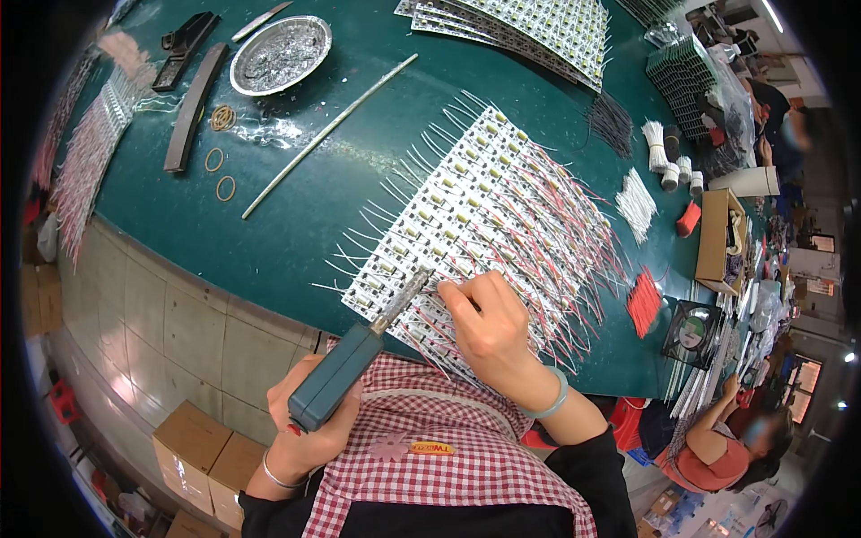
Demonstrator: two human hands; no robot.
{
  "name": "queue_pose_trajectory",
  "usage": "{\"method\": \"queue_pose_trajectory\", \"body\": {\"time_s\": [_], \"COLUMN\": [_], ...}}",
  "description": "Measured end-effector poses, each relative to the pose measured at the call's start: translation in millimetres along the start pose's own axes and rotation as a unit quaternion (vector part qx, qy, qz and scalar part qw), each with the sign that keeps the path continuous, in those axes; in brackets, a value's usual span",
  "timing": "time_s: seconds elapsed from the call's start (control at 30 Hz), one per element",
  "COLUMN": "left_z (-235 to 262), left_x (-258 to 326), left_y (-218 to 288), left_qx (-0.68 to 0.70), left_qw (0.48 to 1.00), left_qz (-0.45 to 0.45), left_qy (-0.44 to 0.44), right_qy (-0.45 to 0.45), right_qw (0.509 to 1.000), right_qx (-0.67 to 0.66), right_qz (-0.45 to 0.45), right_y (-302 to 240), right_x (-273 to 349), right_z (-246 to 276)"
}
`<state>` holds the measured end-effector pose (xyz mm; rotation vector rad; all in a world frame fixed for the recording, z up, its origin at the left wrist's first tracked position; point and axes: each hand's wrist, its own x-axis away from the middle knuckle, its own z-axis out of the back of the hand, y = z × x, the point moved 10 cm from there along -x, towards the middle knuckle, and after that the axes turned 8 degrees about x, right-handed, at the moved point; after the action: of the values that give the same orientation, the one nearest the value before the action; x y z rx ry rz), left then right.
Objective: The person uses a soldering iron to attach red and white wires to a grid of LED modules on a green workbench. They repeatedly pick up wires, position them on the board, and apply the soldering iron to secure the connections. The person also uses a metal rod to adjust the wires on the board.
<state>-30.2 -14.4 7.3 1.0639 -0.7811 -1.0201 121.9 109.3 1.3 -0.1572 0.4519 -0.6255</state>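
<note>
My left hand (339,429) is wrapped round the green handle of a soldering iron (334,378). Its dark metal tip rests at or just over a panel of small white circuit boards (421,224). Close to that tip, my right hand (495,330) is closed in a pinch, apparently on a thin wire whose end is mostly hidden by the fingers. Red and white wires (560,255) fan out over the panel's right side, and short white wires stick out along its left edge.
On the green table (296,242) lie a long thin rod (332,134), a metal dish of solder scraps (280,56), rubber bands (225,187) and stacked board panels (529,36). Wire bundles (635,204), a small fan (692,334) and a cardboard box (717,238) stand right. A co-worker (717,453) sits at lower right.
</note>
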Motion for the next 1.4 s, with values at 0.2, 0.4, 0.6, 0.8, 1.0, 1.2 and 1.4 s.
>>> {"method": "queue_pose_trajectory", "body": {"time_s": [0.2, 0.4, 0.6, 0.8, 1.0, 1.2, 1.4], "left_z": [-2, -3, -1, 6, 10, 11, 9], "left_x": [-1, 0, 5, 9, 9, 24, 30], "left_y": [-1, -6, -11, -4, -10, -33, -42], "left_qx": [-0.003, 0.022, 0.021, -0.001, 0.032, 0.128, 0.149], "left_qw": [1.0, 1.0, 0.999, 0.999, 0.997, 0.977, 0.974], "left_qz": [0.007, 0.015, 0.026, -0.022, -0.009, 0.098, 0.098], "left_qy": [0.005, 0.01, 0.008, 0.032, 0.065, 0.14, 0.138], "right_qy": [-0.005, -0.003, 0.002, -0.002, 0.027, 0.035, 0.056], "right_qw": [1.0, 1.0, 1.0, 1.0, 0.999, 0.999, 0.998], "right_qx": [0.003, 0.005, 0.01, 0.019, 0.039, 0.026, 0.029], "right_qz": [-0.006, -0.004, -0.003, -0.012, 0.0, -0.004, 0.0], "right_y": [2, 1, -2, -2, -2, 0, -2], "right_x": [1, 0, 0, 3, 1, 6, 8], "right_z": [-2, -1, -3, -3, 3, 0, 7]}}
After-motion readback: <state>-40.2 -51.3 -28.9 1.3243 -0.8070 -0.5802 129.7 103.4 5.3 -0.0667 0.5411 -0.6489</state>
